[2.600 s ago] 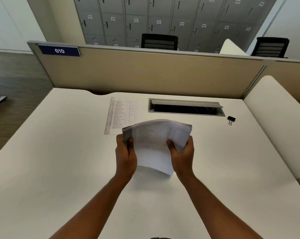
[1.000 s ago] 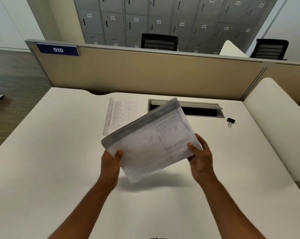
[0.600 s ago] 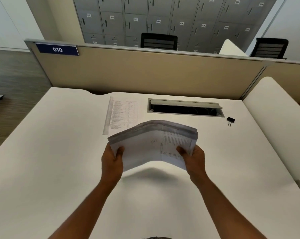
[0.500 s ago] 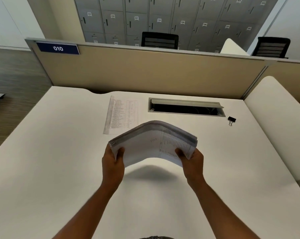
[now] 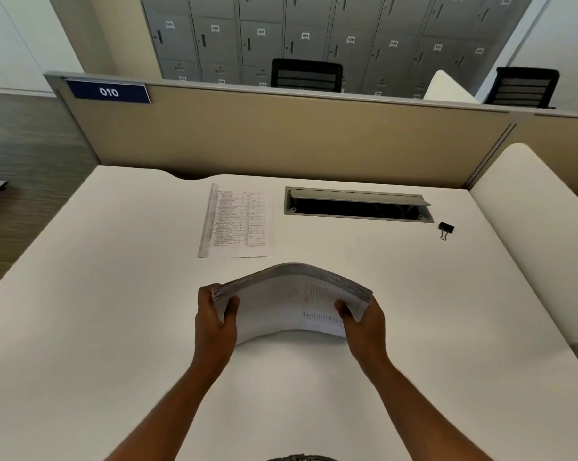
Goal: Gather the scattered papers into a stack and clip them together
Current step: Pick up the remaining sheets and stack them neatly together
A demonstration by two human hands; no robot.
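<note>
**Both hands bowing the paper stack over the desk**

White desk [image 5: 114, 327] is filling my feed, with a beige partition [image 5: 281, 141] running along its far edge and grey lockers [image 5: 314, 31] sitting beyond that. I'm watching the left hand [image 5: 214, 322] gripping the left end of the paper stack [image 5: 291, 301], thumb lying on the near face and fingers curling round behind. I'm seeing the right hand [image 5: 364, 322] doing the same at the right end, thumb pressing on the printed sheet, fingers hidden behind the pile. Between the two grips the stack is arching upward in the middle, standing on its lower long edge, which seems to be meeting the desk, though I cannot tell for sure. Beyond the grip and slightly to the left, one loose printed sheet [image 5: 236, 221] is lying flat on the desk, apart from the stack. Far off to the right of the right hand, a black binder clip [image 5: 446, 228] is sitting alone, just beside the end of the open cable tray [image 5: 357, 205]. Two black chairs [image 5: 306, 74] are peeking over the partition, and a blue 010 sign [image 5: 108, 92] is showing at its left end.
</note>
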